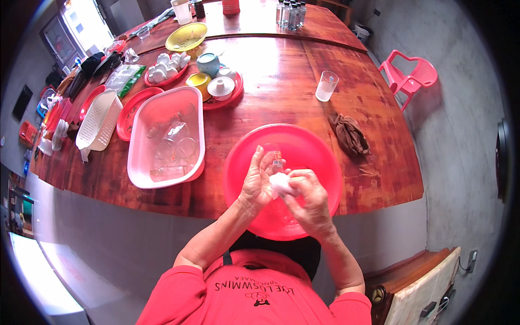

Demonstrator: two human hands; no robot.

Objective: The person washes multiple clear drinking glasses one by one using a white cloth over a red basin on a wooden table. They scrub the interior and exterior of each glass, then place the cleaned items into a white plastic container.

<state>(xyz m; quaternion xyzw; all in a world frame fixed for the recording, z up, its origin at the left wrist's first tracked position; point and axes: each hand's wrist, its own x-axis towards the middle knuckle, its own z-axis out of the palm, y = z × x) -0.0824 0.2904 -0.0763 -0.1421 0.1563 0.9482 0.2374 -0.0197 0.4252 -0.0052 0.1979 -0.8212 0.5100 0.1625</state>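
Note:
Over a pink plastic basin (239, 162) at the table's front edge, my left hand (255, 183) is around a clear drinking glass (270, 157). The glass lies tilted in the palm and bears a small printed sticker (278, 159). My right hand (308, 199) pinches a soft white wad (280, 183) close to the near end of the glass. Whether the wad is cotton, tissue or foam I cannot tell. Left of the basin is a pink and white plastic tub (165, 142) holding several clear glasses (168, 173).
A frosted glass (326, 86) and a crumpled brown cloth (350, 134) lie to the right on the wooden table (276, 97). Red trays (239, 87) of teaware, a cream perforated basket (99, 120) and a yellow bowl (186, 36) stand left. Several bottles (291, 16) stand far back.

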